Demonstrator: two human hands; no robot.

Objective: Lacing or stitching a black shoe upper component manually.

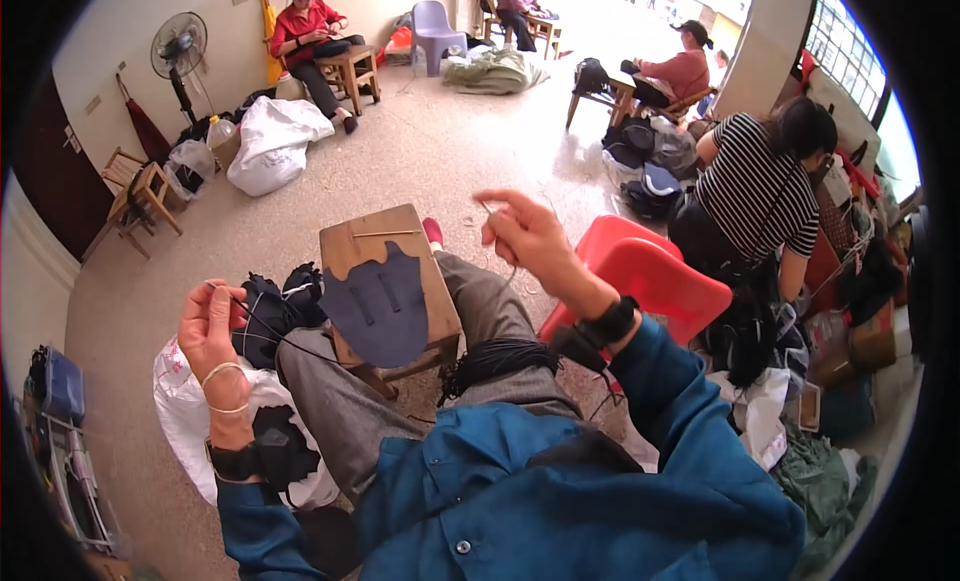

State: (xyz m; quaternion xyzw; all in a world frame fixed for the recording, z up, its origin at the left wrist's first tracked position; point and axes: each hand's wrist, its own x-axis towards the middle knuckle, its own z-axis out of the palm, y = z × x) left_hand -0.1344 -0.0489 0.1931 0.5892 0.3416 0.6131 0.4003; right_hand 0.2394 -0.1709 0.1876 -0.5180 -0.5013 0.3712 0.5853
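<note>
A dark navy shoe-upper piece [378, 306] lies on a small wooden stool [352, 243] between my knees. My left hand [208, 326] is raised at the left, fingers pinched on a thin dark thread [275, 338] that runs toward the piece. My right hand [525, 231] is lifted higher at the right, pinching the other end of the thread [510, 273]. A bundle of black cord [497, 359] rests on my right thigh.
A white sack [185, 406] with dark pieces stands by my left knee. A red plastic chair [640, 281] is at my right. A person in a striped top [755, 186] sits close on the right amid bags. Other people sit on stools farther back; a fan [180, 46] stands at the wall.
</note>
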